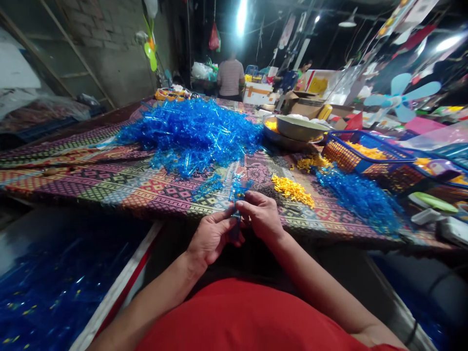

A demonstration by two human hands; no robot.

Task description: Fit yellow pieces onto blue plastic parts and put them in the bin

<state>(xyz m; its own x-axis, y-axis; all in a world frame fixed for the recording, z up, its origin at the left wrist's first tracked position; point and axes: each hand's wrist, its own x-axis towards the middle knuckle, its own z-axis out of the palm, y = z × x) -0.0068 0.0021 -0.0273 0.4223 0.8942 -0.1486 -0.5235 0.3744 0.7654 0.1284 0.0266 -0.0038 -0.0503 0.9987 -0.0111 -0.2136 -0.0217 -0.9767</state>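
A: From the head view, how do the hands stand?

B: The left hand [212, 236] has its fingers drawn in around a translucent blue piece [240, 187]. The right hand [263, 212] meets it there, thumb and fingertips narrowed in a pinch on the same piece.

A: And where is the piece?

B: In front of the person's red top, at the near edge of the patterned cloth [109, 180]. Its upper end stands clear of the fingers; the lower part is mostly hidden by them. Whether the right fingertips also hold something small, one cannot tell.

A: What makes for good handling here?

B: The left hand would do best as a steady clamp, with the right fingertips doing the fine work. The plastic looks thin, so a light, even pinch should suit it better than a squeeze.

A: What lies around them?

B: The large blue pile [197, 131] sits beyond the hands, towards the left. The yellow bits [292, 190] lie just beyond the right hand, with a smaller blue heap [361, 197] farther right. Keeping the wrists low should avoid scattering those yellow bits.
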